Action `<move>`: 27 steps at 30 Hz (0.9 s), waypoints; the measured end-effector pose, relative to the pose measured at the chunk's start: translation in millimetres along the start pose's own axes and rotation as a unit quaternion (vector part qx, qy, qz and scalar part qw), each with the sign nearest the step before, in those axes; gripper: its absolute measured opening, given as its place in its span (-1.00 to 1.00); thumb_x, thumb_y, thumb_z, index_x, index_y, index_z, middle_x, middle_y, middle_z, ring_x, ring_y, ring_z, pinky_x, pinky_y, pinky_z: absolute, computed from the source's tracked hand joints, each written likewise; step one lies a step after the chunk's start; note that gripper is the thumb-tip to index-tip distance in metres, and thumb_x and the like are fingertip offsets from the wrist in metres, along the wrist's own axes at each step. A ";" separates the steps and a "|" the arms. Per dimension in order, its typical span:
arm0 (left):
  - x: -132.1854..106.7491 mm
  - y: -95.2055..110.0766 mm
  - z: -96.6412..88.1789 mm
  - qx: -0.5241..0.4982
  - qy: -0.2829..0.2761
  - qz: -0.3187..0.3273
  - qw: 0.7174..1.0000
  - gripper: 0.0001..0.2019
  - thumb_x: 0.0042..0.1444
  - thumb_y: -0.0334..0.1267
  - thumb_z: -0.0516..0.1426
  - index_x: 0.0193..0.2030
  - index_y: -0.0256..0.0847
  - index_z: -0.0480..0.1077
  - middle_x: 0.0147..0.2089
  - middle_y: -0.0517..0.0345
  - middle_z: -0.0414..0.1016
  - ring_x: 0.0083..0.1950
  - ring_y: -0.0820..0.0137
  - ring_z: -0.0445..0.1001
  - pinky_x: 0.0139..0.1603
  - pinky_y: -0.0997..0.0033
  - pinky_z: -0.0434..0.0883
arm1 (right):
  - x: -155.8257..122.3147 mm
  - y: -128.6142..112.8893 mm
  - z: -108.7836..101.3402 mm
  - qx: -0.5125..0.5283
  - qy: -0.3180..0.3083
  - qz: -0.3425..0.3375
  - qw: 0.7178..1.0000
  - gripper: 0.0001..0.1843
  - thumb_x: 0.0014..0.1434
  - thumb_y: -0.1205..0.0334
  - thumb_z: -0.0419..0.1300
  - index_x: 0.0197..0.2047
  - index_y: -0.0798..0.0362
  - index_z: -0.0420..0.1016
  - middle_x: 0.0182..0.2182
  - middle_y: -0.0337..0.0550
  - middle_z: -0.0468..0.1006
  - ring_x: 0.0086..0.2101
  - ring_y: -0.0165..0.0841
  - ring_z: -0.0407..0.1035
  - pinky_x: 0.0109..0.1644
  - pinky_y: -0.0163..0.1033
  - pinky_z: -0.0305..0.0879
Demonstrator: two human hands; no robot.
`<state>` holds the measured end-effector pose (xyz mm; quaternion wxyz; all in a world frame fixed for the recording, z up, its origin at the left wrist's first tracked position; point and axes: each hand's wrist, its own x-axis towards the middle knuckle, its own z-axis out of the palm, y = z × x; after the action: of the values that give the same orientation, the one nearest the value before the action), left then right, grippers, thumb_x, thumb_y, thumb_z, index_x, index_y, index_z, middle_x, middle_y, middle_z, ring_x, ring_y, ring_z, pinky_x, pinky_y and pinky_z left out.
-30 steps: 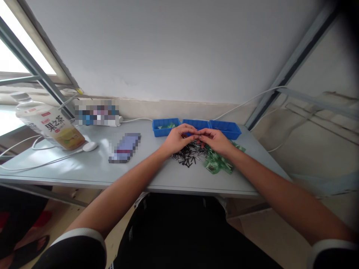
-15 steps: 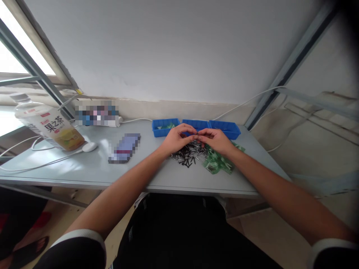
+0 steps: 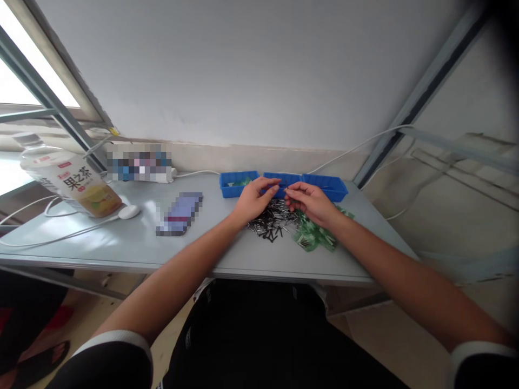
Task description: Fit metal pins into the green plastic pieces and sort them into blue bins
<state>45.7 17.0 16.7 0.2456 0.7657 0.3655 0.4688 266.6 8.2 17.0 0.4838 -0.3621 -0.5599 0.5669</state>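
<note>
Grey counter (image 3: 133,240), screw pile (image 3: 271,222) at six o'clock of blue trays (image 3: 335,190), green packets (image 3: 318,236) at three. Left hand (image 3: 252,200): fingers parted; right hand (image 3: 313,204): fingers curled, can't tell whether gripping. Low, light pinch probably suits.

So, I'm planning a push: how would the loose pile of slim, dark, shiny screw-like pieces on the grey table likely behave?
The pile would probably spread apart, since its pieces lie loose and crisscrossed. Individually they are likely stiff, given their straight shapes and metallic glints. Some might roll, being slim and rod-like.
</note>
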 end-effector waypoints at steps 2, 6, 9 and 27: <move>-0.5 -3.4 -0.2 0.047 0.002 -0.004 0.999 -0.68 0.43 -0.08 0.14 0.17 -0.12 0.60 0.05 -0.02 0.63 0.02 0.25 0.60 -0.02 0.26 0.54 | 5.1 1.3 -4.8 0.028 0.022 0.006 0.999 -0.56 -0.02 -0.05 0.60 -0.21 0.01 0.59 -0.35 -0.19 0.61 -0.35 -0.36 0.50 -0.32 -0.26 0.47; -2.7 -10.5 1.9 0.116 -0.048 0.027 0.992 -0.72 0.40 -0.17 0.14 0.10 -0.16 0.61 0.04 -0.03 0.63 0.04 0.20 0.59 0.09 0.17 0.54 | 13.1 3.5 -16.9 0.025 0.073 0.024 0.997 -0.51 0.01 -0.17 0.56 -0.23 0.04 0.60 -0.40 -0.17 0.56 -0.51 -0.44 0.35 -0.61 -0.37 0.09; -4.3 -12.5 4.4 0.147 -0.080 0.049 0.985 -0.73 0.37 -0.24 0.15 0.08 -0.18 0.61 0.05 -0.06 0.62 0.12 0.15 0.58 0.25 0.09 0.49 | 11.1 1.3 -23.4 -0.025 0.066 0.019 0.997 -0.47 0.10 -0.27 0.47 -0.20 0.04 0.60 -0.41 -0.16 0.54 -0.57 -0.47 0.25 -0.64 -0.36 -0.15; -6.0 -12.2 5.6 0.162 -0.104 0.050 0.980 -0.73 0.37 -0.24 0.14 0.06 -0.17 0.63 0.02 -0.05 0.65 0.11 0.14 0.60 0.25 0.11 0.49 | 2.5 8.7 -30.8 -0.557 -0.163 -0.244 0.777 -0.74 0.34 0.19 0.27 0.04 -0.01 0.70 -0.03 0.02 0.71 0.04 -0.01 0.49 0.17 0.10 0.43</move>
<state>45.0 19.6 2.3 0.1314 0.8573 0.3700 0.3328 294.0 20.1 5.4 0.2213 -0.3222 -0.9178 0.0696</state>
